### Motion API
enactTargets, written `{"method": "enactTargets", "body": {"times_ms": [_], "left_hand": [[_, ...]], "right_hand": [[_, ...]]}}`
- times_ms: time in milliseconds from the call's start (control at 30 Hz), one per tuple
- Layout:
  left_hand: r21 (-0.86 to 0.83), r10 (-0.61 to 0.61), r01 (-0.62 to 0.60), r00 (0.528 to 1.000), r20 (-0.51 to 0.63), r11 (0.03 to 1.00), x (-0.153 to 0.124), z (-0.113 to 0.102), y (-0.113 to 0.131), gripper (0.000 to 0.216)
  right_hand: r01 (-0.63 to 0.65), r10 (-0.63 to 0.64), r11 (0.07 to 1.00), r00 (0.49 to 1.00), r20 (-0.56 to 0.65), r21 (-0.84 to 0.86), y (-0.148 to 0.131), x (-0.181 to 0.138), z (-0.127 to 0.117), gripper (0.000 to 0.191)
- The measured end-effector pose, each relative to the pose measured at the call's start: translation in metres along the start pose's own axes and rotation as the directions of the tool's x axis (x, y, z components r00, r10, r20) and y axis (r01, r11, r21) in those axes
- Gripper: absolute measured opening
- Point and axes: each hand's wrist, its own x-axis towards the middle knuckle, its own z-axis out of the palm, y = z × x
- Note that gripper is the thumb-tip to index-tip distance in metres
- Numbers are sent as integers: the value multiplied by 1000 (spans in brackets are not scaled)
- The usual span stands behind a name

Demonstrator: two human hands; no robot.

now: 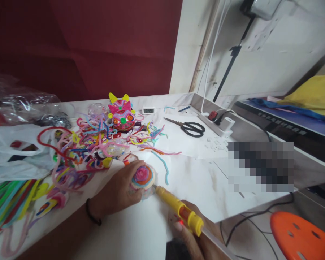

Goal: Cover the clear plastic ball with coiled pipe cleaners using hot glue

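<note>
My left hand point(127, 184) is closed around a small round craft piece point(142, 177) with pink, orange and blue rings of pipe cleaner on a pale base. In my right hand point(192, 231) is a yellow hot glue gun point(176, 206), a clear glue stick point(216, 242) sticking out of its back and a red light glowing near my fingers. The gun's nozzle points at the lower right edge of the craft piece, at or very near it. A light blue pipe cleaner point(162, 166) lies just beyond on the white paper.
Tangled pipe cleaners point(78, 144) and a colourful animal-head figure point(122, 113) are at back left. Straight pipe cleaners point(13, 202) lie at left. Black-handled scissors point(192, 129), a small digital clock point(148, 110) and a power strip point(219, 124) sit farther back. An orange stool point(300, 234) stands lower right.
</note>
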Motion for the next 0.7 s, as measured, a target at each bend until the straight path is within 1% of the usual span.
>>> {"method": "enactTargets", "body": {"times_ms": [133,200,300,400,533,633,700], "left_hand": [[-7,-4,4,1000,5,1000,1,0,0,66],[-13,-9,9,1000,0,1000,1,0,1,66],[-13,-16,16,1000,2,1000,1,-1,2,67],[-3,-21,21,1000,10,1000,1,-2,3,67],[21,-7,7,1000,10,1000,0,-2,2,65],[41,-2,1,1000,5,999,-1,-2,1,64],[45,-12,12,1000,0,999,-1,-2,2,64]], "right_hand": [[20,-21,999,999,-46,-27,0,-3,0,34],[45,-46,999,998,-49,-13,0,-2,-1,32],[98,-98,994,995,5,44,1,3,-3,27],[143,-148,988,986,76,63,3,9,-5,31],[202,-194,979,968,158,-31,3,15,-14,38],[302,-285,945,949,138,-126,10,21,-23,48],[346,-329,913,938,108,-216,20,26,-28,53]]}}
